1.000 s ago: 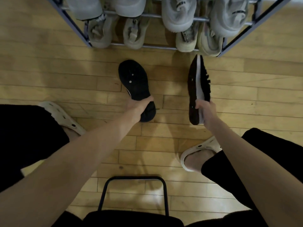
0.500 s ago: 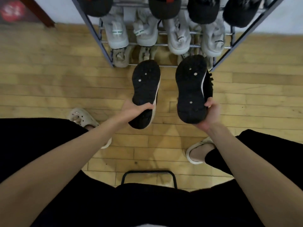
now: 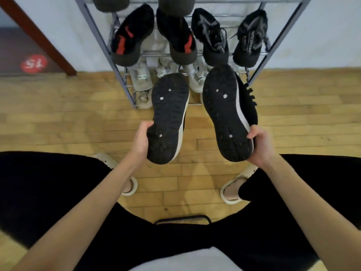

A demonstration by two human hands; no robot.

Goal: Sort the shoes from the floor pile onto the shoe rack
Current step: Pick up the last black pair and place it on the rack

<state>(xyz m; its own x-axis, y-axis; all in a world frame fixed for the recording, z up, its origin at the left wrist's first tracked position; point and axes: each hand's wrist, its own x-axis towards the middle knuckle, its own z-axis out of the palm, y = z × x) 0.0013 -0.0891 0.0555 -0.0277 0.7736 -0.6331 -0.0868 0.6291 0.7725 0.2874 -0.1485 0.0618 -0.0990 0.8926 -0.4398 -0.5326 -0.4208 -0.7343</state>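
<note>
Two black sneakers with white midsoles are held up in front of the metal shoe rack [image 3: 101, 42], their black soles facing me and toes pointing at the rack. My left hand [image 3: 141, 140] grips the heel of the left sneaker [image 3: 169, 114]. My right hand [image 3: 258, 146] grips the heel of the right sneaker [image 3: 226, 112], whose laces show along its right edge. Both shoes hang above the wooden floor, just short of the rack's lower shelves.
The rack holds black shoes with red marks [image 3: 130, 36] and black laced shoes [image 3: 212, 38] on a middle shelf, pale sneakers [image 3: 142, 79] below. My feet wear cream clogs [image 3: 231, 189]. A black chair frame [image 3: 182, 219] sits under me. A brown door frame [image 3: 37, 34] stands left.
Both hands have lifted the black sneakers off the floor and turned them sole-up toward the rack. The view has tilted up, showing higher shelves.
</note>
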